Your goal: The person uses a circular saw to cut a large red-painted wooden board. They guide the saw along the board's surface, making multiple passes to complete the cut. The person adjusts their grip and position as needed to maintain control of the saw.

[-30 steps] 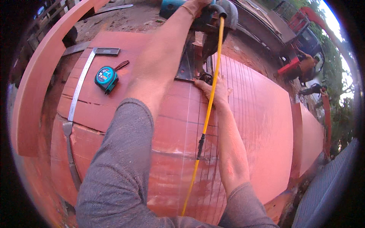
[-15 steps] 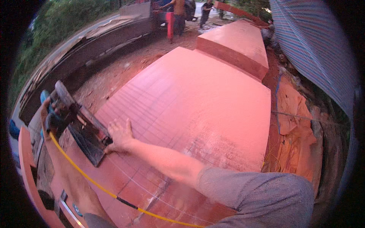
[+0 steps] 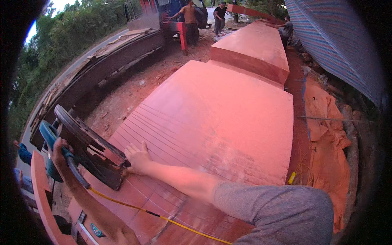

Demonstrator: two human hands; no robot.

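Observation:
A teal and black circular saw (image 3: 77, 139) stands at the left edge of a huge reddish wooden slab (image 3: 232, 122). My left hand (image 3: 60, 152) is wrapped round its teal handle. My right hand (image 3: 138, 160) rests flat on the slab, fingers spread, beside the front corner of the saw's black base; whether the thumb presses on that base I cannot tell. Several thin parallel saw cuts run across the wood around and beyond my right hand. From the saw a yellow and black cord (image 3: 163, 218) trails over the slab under my right arm. The blade is hidden.
Another thick slab (image 3: 253, 45) lies beyond. A flatbed truck (image 3: 98, 69) stands at left; several people are farther off. A reddish timber frame (image 3: 38, 188) and a level (image 3: 87, 232) are near left. Orange sheeting (image 3: 324, 139) and a striped tarp (image 3: 335, 45) line the right.
The view has shifted, so the saw, both hands and the slab sit lower in the picture. My left hand still grips the saw; my right hand stays spread beside its base.

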